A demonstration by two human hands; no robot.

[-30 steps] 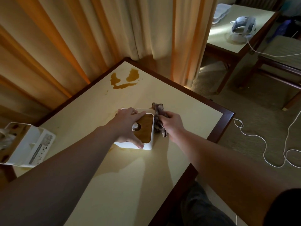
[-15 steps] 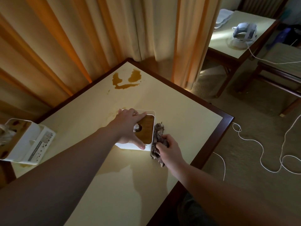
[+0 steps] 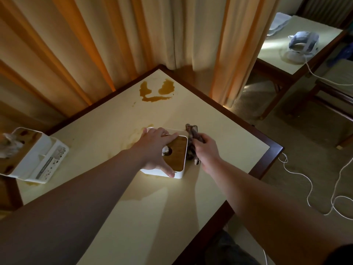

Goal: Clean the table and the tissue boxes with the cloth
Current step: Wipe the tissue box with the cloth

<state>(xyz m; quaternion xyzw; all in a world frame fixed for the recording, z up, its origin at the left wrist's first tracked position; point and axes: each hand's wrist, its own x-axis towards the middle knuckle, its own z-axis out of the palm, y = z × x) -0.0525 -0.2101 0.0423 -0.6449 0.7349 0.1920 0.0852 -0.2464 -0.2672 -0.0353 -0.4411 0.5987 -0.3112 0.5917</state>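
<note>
Two tissue boxes: left hand (image 3: 155, 148) presses the near tissue box (image 3: 176, 150) flat-fingered; right hand (image 3: 207, 150) grips the cloth (image 3: 193, 134) against its right side; the far tissue box (image 3: 38, 159) sits at the surface's (image 3: 133, 217) left edge.

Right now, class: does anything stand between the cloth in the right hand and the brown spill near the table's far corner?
Nothing visible does. The cloth in the right hand is against the tissue box side; bare tabletop runs from there to the brown spill. The second tissue box sits far left.
</note>
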